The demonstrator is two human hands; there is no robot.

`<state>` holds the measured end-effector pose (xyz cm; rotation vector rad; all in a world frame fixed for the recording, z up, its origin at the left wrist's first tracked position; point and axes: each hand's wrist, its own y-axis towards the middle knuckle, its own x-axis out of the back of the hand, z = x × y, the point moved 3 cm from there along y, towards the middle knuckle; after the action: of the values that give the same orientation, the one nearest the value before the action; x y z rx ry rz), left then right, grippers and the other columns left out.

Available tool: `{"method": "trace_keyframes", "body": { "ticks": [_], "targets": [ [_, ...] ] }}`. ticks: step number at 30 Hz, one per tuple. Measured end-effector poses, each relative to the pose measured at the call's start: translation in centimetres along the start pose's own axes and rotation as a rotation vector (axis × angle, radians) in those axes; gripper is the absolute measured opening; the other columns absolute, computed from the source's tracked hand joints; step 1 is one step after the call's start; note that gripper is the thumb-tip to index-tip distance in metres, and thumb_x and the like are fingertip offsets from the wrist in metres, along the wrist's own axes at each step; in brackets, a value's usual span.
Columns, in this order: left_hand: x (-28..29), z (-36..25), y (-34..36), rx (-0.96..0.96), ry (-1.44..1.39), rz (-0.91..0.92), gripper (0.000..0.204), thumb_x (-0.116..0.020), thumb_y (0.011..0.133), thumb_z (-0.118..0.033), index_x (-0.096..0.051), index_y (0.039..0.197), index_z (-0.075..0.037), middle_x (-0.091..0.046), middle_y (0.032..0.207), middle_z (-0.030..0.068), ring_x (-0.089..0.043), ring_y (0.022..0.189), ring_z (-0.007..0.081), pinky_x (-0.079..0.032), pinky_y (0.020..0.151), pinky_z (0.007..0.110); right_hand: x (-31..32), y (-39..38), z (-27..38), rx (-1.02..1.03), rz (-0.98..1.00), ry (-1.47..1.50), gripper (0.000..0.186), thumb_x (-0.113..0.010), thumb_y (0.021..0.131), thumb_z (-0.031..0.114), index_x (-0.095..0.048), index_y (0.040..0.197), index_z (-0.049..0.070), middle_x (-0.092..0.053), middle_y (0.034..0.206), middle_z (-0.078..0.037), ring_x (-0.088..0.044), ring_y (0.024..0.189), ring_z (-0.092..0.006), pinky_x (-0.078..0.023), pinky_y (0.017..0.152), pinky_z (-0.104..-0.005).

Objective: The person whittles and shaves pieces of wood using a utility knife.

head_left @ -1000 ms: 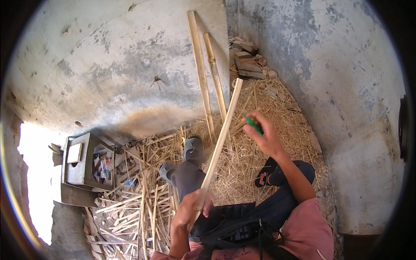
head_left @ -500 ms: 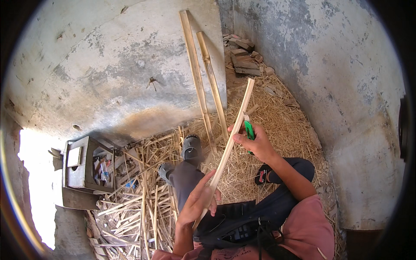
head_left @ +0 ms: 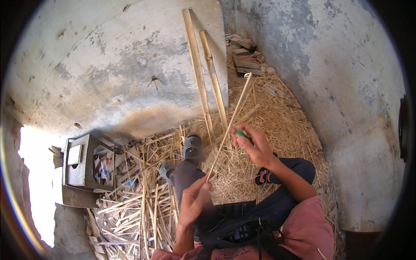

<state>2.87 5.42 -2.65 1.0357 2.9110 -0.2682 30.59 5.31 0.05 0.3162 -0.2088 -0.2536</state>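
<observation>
A long, thin bamboo strip [head_left: 236, 108] slants up and away from my lap, its narrow edge turned toward me. My left hand [head_left: 194, 202] grips it near its lower end, with the thumb and fingers closed round it. In my right hand [head_left: 259, 148] is a green utility knife [head_left: 245, 136], mostly covered by the fingers. That hand is beside the strip's middle; I cannot make out whether the blade touches it. At the strip's far tip a small pale curl [head_left: 248, 76] shows.
Two split bamboo poles [head_left: 197, 69] lean on the worn wall [head_left: 108, 52]. Straw-like shavings [head_left: 277, 117] cover the floor, and cut strips [head_left: 130, 216] pile up at left. A box-like cabinet [head_left: 79, 167] stands by the bright opening. Bricks [head_left: 247, 60] lie in the far corner.
The strip has turned from its broad face to its narrow edge. My left hand has closed round it, and the knife's blade, visible before, is now hard to see.
</observation>
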Motion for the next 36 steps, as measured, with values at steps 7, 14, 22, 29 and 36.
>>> {"method": "trace_keyframes", "body": {
  "ticks": [7,14,22,29,36],
  "targets": [
    [-0.2,-1.7,-0.1,-0.084,0.124,-0.183,0.037,-0.063,0.11,-0.018,-0.068,0.142,0.001,-0.063,0.093,-0.0031,-0.052,0.076,0.0035,-0.041,0.067,0.021,-3.2,-1.8,2.7,0.307,0.244,-0.462,0.03,-0.074,0.101,0.037,-0.071,0.107,0.008,-0.073,0.09,-0.007,-0.072,0.067,-0.0273,-0.054,0.057,-0.0375],
    [-1.6,-3.5,0.0,-0.256,0.325,-0.318,0.034,-0.066,0.106,-0.011,-0.07,0.134,0.008,-0.058,0.088,-0.001,-0.052,0.081,0.0072,-0.039,0.069,0.024,-3.9,-2.2,2.0,0.475,0.123,-0.521,0.033,-0.083,0.093,0.035,-0.075,0.102,0.005,-0.077,0.086,-0.008,-0.074,0.065,-0.0257,-0.056,0.055,-0.0359],
    [-2.4,-4.8,-0.7,-0.223,0.381,-0.359,0.032,-0.066,0.103,-0.006,-0.069,0.129,0.012,-0.05,0.083,0.0002,-0.046,0.076,0.0086,-0.035,0.065,0.027,-2.8,-1.5,2.5,0.472,0.069,-0.58,0.03,-0.084,0.091,0.036,-0.076,0.1,0.008,-0.075,0.083,-0.006,-0.073,0.064,-0.0243,-0.055,0.054,-0.0359],
    [-2.2,-4.5,-1.0,-0.205,0.369,-0.361,0.031,-0.066,0.103,-0.006,-0.07,0.129,0.011,-0.051,0.081,0.0014,-0.046,0.076,0.0092,-0.035,0.065,0.028,-1.7,-0.8,2.2,0.517,-0.02,-0.587,0.03,-0.078,0.098,0.039,-0.077,0.103,0.009,-0.073,0.079,-0.005,-0.072,0.062,-0.0231,-0.053,0.052,-0.0358],
    [-1.2,-1.2,-4.0,-0.119,0.369,-0.268,0.03,-0.065,0.104,-0.005,-0.071,0.131,0.007,-0.054,0.081,0.0025,-0.05,0.075,0.0096,-0.039,0.065,0.027,7.8,2.4,1.5,0.045,-0.302,-0.658,0.04,-0.066,0.107,0.041,-0.076,0.108,0.003,-0.074,0.08,-0.009,-0.07,0.064,-0.019,-0.054,0.057,-0.0336]
  ]
}}
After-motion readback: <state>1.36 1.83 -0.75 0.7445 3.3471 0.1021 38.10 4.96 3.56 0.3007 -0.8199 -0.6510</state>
